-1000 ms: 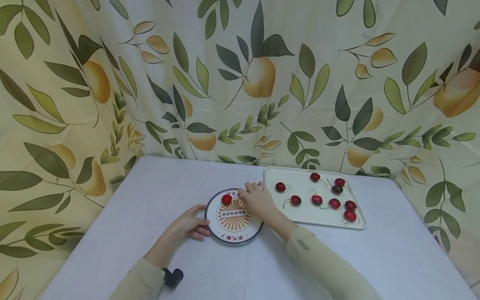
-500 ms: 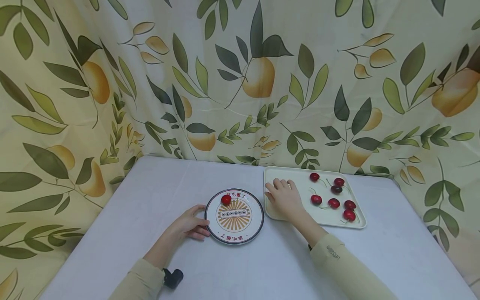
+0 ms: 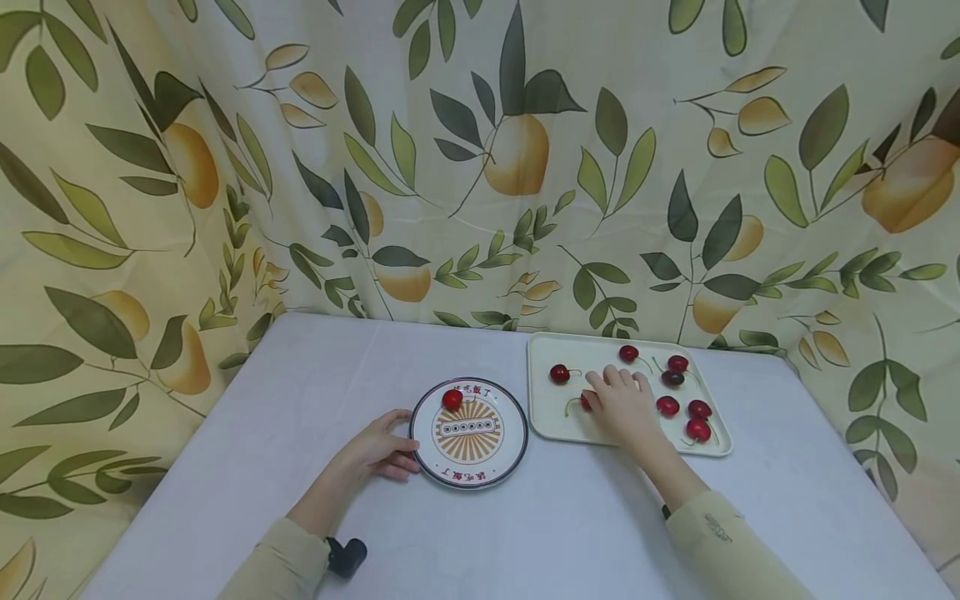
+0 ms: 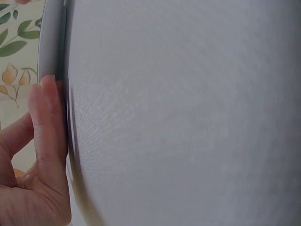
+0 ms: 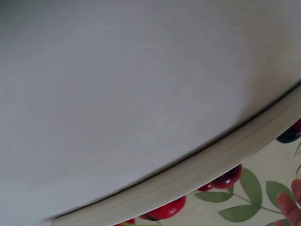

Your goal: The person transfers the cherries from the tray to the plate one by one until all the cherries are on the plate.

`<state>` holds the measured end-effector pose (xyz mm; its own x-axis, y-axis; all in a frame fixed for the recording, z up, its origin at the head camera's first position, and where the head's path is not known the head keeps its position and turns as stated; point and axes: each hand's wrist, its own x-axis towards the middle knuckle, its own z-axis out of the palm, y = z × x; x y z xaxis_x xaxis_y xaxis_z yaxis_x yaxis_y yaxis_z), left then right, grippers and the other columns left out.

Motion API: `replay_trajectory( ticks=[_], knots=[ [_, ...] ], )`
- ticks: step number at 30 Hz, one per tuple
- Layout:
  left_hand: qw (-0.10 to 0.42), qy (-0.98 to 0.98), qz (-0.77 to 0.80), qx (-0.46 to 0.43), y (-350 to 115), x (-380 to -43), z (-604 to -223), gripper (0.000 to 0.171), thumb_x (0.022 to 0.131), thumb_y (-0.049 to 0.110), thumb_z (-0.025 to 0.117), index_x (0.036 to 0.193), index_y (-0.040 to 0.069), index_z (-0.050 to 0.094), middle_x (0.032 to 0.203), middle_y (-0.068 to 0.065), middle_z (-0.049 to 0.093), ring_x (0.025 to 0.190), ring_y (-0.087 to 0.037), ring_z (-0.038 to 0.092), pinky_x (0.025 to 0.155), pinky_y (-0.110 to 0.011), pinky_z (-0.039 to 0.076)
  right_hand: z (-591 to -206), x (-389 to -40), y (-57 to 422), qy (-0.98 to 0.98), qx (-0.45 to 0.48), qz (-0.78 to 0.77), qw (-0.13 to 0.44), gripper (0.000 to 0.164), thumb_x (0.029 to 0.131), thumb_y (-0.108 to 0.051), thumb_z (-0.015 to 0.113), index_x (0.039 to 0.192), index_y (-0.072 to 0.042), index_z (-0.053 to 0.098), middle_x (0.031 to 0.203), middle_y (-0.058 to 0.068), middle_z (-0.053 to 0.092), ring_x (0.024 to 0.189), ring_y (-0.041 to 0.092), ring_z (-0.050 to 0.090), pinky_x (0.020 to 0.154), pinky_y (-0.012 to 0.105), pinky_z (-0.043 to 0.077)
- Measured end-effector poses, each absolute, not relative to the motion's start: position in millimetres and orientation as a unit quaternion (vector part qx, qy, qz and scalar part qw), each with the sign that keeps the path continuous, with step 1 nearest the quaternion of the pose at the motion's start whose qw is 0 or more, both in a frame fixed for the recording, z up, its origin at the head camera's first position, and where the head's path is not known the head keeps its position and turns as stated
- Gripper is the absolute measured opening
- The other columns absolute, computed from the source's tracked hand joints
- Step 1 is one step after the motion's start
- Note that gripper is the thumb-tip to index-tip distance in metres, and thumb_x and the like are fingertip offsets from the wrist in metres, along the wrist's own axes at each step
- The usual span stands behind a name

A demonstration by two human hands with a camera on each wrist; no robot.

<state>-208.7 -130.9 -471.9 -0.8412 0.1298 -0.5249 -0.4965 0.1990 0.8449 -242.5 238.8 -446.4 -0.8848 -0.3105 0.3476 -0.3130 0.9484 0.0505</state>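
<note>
In the head view, my left hand (image 3: pixel 378 446) holds the left rim of a round white plate (image 3: pixel 498 462) with a dark edge. The left wrist view shows the fingers (image 4: pixel 44 136) against the plate's side. One red cherry (image 3: pixel 452 400) lies near the plate's far left rim. My right hand (image 3: pixel 628 408) is over the middle of a cream tray (image 3: pixel 551 421), fingers loosely bent and spread. It partly covers one cherry (image 3: pixel 586 402) and hides another spot on the tray. Its fingertips (image 5: pixel 288 203) barely show in the right wrist view, with nothing visible between them.
Several more stemmed cherries lie on the tray, among them one (image 3: pixel 559 373) at the left, one (image 3: pixel 628 354) at the back and one (image 3: pixel 667 406) right of my hand. A white cloth (image 3: pixel 480 550) covers the table. A leaf-patterned curtain (image 3: pixel 465 233) hangs behind.
My right hand has left the plate's right side and moved right, across the tray's left part to its middle. My left hand, the plate and its cherry have stayed in place.
</note>
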Motion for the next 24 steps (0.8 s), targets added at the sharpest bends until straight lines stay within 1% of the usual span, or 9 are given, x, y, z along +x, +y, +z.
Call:
replay_trajectory(
  ticks=[6, 9, 14, 20, 24],
  knots=[
    [0.257, 0.730, 0.620, -0.128, -131.4, -209.7, -472.5, 0.063, 0.085, 0.000, 0.058, 0.140, 0.014, 0.030, 0.069, -0.014, 0.065, 0.057, -0.020, 0.065, 0.055, -0.035, 0.058, -445.9, -233.1, 260.5, -0.981, 0.131, -0.014, 0.145, 0.027, 0.087, -0.023, 0.062, 0.109, -0.011, 0.053, 0.093, 0.012, 0.047, 0.092, 0.034, 0.047, 0.093, 0.054, 0.032],
    [0.259, 0.730, 0.620, -0.128, -131.8, -209.9, -472.9, 0.063, 0.085, 0.000, 0.058, 0.140, 0.014, 0.030, 0.069, -0.014, 0.065, 0.057, -0.020, 0.065, 0.056, -0.035, 0.058, -446.5, -228.0, 270.7, -0.981, 0.128, -0.024, 0.144, 0.027, 0.086, -0.022, 0.063, 0.109, -0.010, 0.054, 0.092, 0.012, 0.048, 0.093, 0.035, 0.047, 0.095, 0.056, 0.032],
    [0.260, 0.729, 0.621, -0.125, -132.4, -210.1, -473.2, 0.064, 0.085, 0.000, 0.058, 0.140, 0.013, 0.029, 0.070, -0.014, 0.065, 0.057, -0.020, 0.065, 0.056, -0.035, 0.058, -447.6, -219.9, 286.8, -0.978, 0.133, -0.037, 0.155, 0.025, 0.083, -0.021, 0.065, 0.105, -0.010, 0.057, 0.086, 0.012, 0.047, 0.090, 0.035, 0.048, 0.090, 0.057, 0.034],
    [0.259, 0.731, 0.619, -0.123, -132.7, -210.0, -473.0, 0.064, 0.085, 0.000, 0.058, 0.140, 0.013, 0.029, 0.070, -0.015, 0.065, 0.057, -0.020, 0.066, 0.056, -0.035, 0.058, -448.7, -209.8, 305.8, -0.983, 0.123, -0.059, 0.120, 0.029, 0.082, -0.021, 0.066, 0.107, -0.011, 0.056, 0.093, 0.016, 0.049, 0.093, 0.037, 0.047, 0.088, 0.056, 0.033],
    [0.258, 0.734, 0.616, -0.124, -132.7, -210.1, -473.0, 0.064, 0.085, 0.001, 0.059, 0.140, 0.013, 0.029, 0.070, -0.014, 0.065, 0.057, -0.020, 0.065, 0.056, -0.035, 0.058, -448.6, -203.2, 316.8, -0.982, 0.130, -0.075, 0.118, 0.028, 0.081, -0.021, 0.067, 0.104, -0.010, 0.055, 0.092, 0.016, 0.049, 0.090, 0.038, 0.047, 0.084, 0.055, 0.035]
  ],
)
